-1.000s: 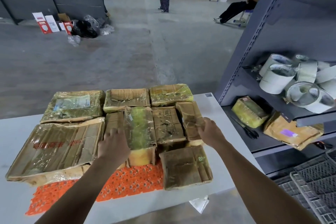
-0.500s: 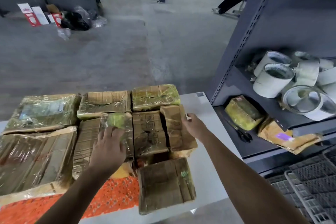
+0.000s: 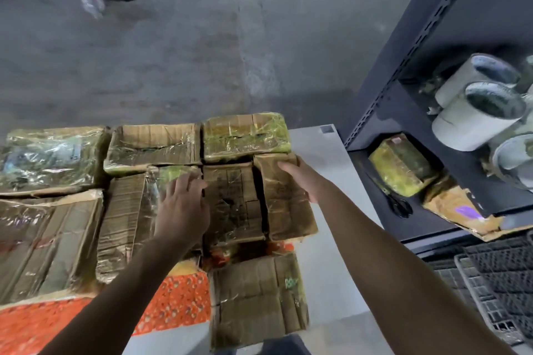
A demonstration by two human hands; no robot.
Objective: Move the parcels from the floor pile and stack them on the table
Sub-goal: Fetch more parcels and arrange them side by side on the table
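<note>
Cardboard parcel point(image 3: 285, 202) | right hand point(image 3: 302, 179) grips its edge | left hand point(image 3: 181, 204) flat, fingers straight, on green-taped parcel point(image 3: 167, 173)

One head-worn camera looks steeply down, close over the table point(image 3: 314, 141); edges seemingly blurred.

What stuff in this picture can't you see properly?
Head view, the only one:
- Floor pile: out of frame altogether.
- Big parcel: cut off by the left edge.
- Orange sheet: mostly under parcels.
- Parcel labels: blurred under shiny wrap.
- Right hand on the end parcel: gripping or only touching, too blurred to tell.
- White rolls: cut off by the right edge.
</note>
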